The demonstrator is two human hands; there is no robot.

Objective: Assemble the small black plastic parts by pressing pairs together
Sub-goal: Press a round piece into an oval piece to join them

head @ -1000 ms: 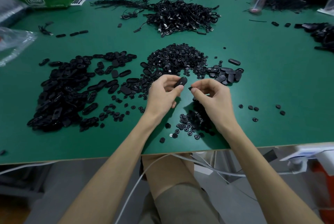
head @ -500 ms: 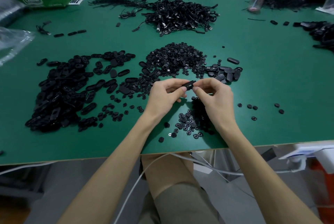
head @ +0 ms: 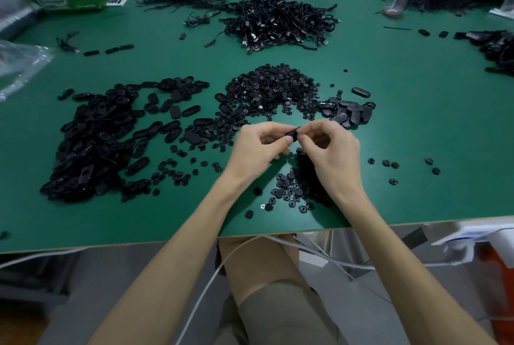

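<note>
Head view: hands are working together at frame centre
Left hand (head: 258,147): is pinching the oval part (head: 293,132), steadying it
Right hand (head: 328,147): is pinching it too, probably pressing its mate in

Both bare forearms reach in from the near side and converge toward the middle, wrists slightly bent inward. The left hand (head: 257,150) is turned with its back to the left, its fingers curled and its thumb laid flat along the near side of a small black part (head: 294,132), which it pinches. The right hand (head: 332,152) faces it with curled fingers, its thumb and forefinger pinching the part's right end. The two hands meet fingertip to fingertip. A bare knee shows between the elbows.
</note>
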